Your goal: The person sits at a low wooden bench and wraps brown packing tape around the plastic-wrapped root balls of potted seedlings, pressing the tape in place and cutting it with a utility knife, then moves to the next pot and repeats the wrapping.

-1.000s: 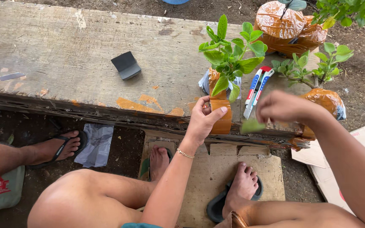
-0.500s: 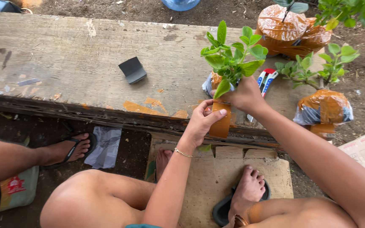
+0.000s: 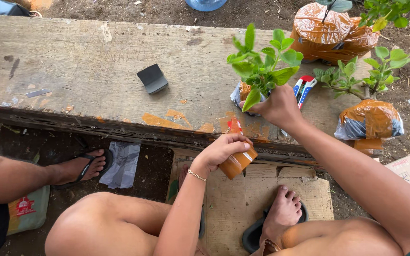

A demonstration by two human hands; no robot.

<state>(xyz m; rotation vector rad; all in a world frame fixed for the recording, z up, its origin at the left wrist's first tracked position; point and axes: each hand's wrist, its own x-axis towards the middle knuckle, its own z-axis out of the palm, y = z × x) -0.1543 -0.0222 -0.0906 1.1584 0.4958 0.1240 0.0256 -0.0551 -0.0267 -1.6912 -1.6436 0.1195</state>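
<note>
Evidently your left hand [image 3: 221, 150] gripped a roll of brown packing tape [image 3: 237, 163] just off the weathered wooden bench [image 3: 86, 76] edge, while your right hand [image 3: 278, 106] clasped the leafy green seedling's tape-wrapped root ball [image 3: 244, 92] (probably crumbly, so best cradled low).

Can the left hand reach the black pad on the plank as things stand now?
Probably not at once: the left hand is closed around a roll of brown tape. The path itself looks free, since the plank is bare between it and the black pad.
</note>
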